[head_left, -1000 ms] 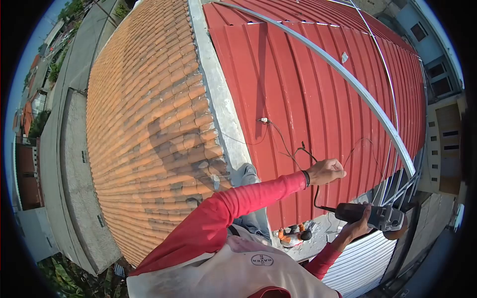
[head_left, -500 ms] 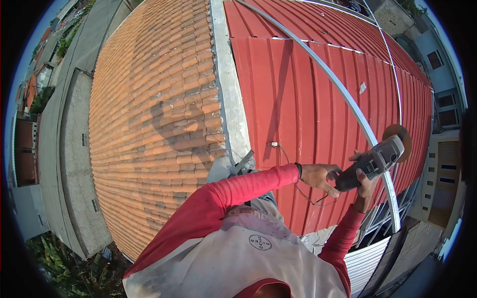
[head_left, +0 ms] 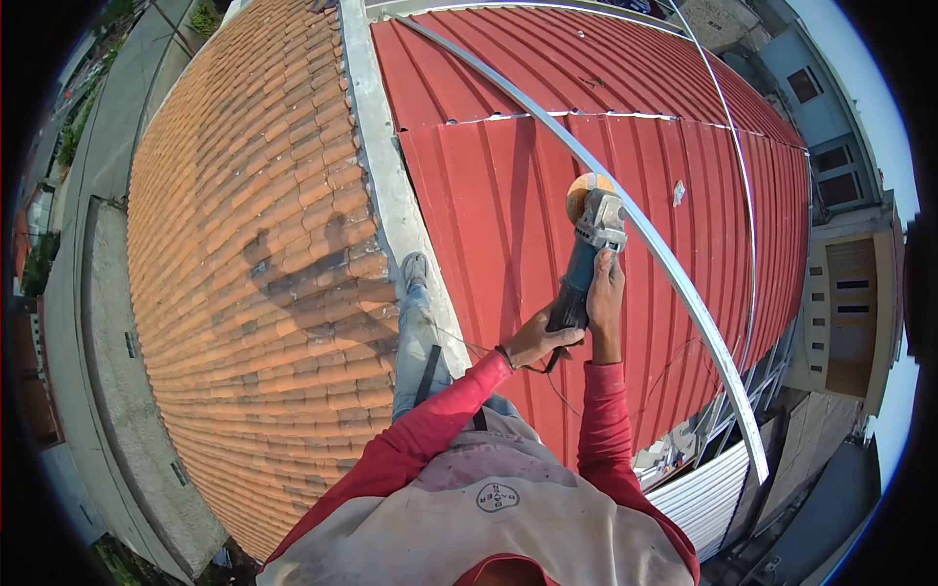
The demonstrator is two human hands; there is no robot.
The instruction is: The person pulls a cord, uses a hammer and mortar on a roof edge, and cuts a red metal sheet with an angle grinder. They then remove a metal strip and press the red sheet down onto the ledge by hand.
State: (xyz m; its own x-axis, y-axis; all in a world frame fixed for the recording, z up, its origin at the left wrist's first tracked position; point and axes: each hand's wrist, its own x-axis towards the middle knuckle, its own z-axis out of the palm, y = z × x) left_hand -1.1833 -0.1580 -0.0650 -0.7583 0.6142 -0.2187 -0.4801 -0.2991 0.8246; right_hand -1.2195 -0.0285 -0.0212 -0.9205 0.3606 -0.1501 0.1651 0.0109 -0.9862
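Grinder (head_left: 589, 244) lifted forward, left hand (head_left: 539, 342), right hand (head_left: 607, 293) gripping

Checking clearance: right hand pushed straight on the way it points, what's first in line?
Right hand grips the angle grinder; just ahead lies the silver metal strip on the red roof, probably first, depth unclear.

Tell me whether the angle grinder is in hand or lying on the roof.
In hand: left hand grips the angle grinder at its rear, right hand along its body.
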